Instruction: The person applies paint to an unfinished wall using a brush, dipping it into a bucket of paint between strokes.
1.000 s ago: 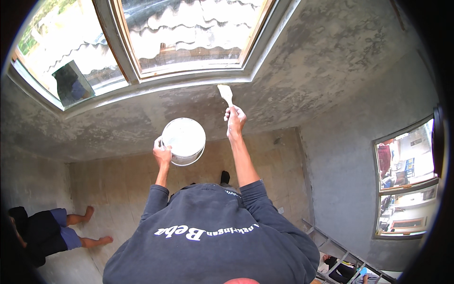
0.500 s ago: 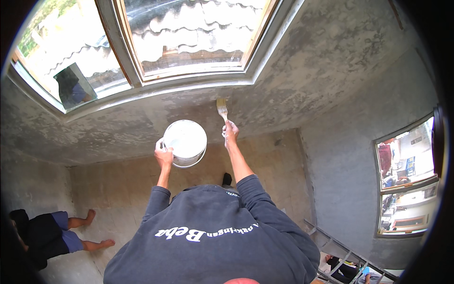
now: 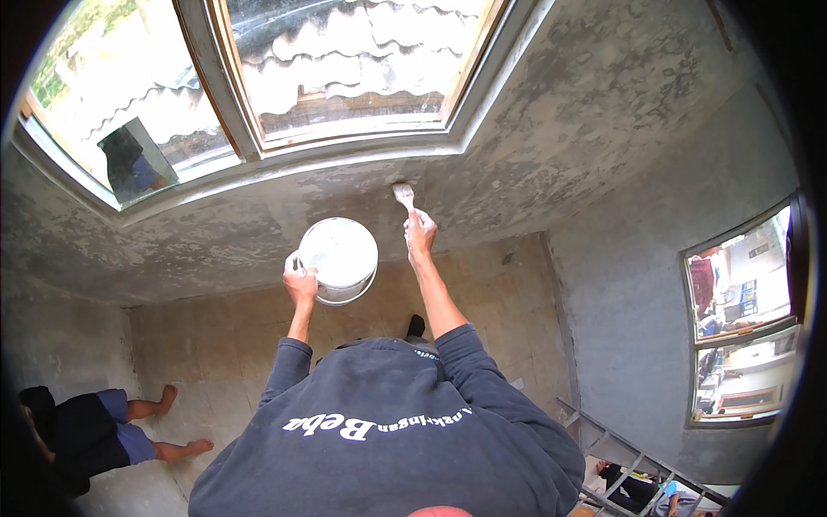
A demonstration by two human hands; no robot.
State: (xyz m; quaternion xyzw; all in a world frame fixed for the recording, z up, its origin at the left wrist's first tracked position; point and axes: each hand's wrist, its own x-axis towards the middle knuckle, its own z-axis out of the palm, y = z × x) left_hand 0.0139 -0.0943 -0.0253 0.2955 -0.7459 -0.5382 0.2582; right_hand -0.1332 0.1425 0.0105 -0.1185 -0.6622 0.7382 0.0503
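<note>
My left hand (image 3: 300, 280) is closed on the rim of a round white bucket (image 3: 346, 246), its thumb over the near left edge. White paint or a similar liquid seems to fill the bucket, though glare hides its level. Over to the right, my right hand (image 3: 419, 231) grips the handle of a flat paintbrush (image 3: 403, 198). The bristles press against the grey, mottled wall (image 3: 284, 200) just below the window. Whitish smears mark the fingers of both hands.
A wood-framed window (image 3: 345, 142) spans the wall ahead. At the lower left, another person (image 3: 90, 426) in dark clothes stands barefoot on the tan floor (image 3: 215, 332). A metal ladder (image 3: 616, 448) leans at the lower right, below a second window (image 3: 743, 323).
The brush's bristles, pointing up before, now look flattened against the wall, and my right hand has risen slightly toward it. The bucket and my left hand have hardly moved.
</note>
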